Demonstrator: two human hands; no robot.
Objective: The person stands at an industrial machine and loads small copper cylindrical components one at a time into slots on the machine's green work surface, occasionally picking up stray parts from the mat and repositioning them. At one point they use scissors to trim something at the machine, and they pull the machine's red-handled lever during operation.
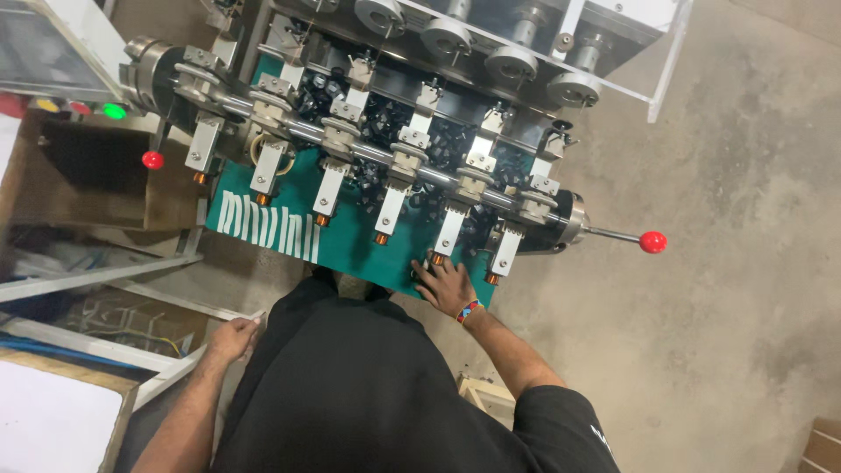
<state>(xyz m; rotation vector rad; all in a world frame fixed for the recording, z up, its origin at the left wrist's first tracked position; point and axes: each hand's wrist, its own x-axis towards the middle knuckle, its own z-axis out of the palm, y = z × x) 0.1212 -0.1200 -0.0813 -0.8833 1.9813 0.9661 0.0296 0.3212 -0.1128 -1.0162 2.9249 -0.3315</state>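
My right hand point(445, 282) reaches up to the front of a winding machine and its fingertips touch a small copper coil point(436, 258) under one of the white spindle arms point(448, 231). Several such arms hang in a row off a steel shaft point(368, 156), each tipped with a copper coil. They stand over a teal plate point(350, 245). A beaded band circles my right wrist. My left hand point(231, 338) hangs low by my side, fingers curled around the end of a thin white strip point(254, 317), near a metal frame.
A lever with a red ball point(653, 242) juts right from the shaft's end; a smaller red knob point(152, 159) sits left. Black small parts point(385, 118) lie heaped behind the shaft. Green, red and yellow buttons point(112, 111) show at far left. Concrete floor point(727, 289) lies to the right.
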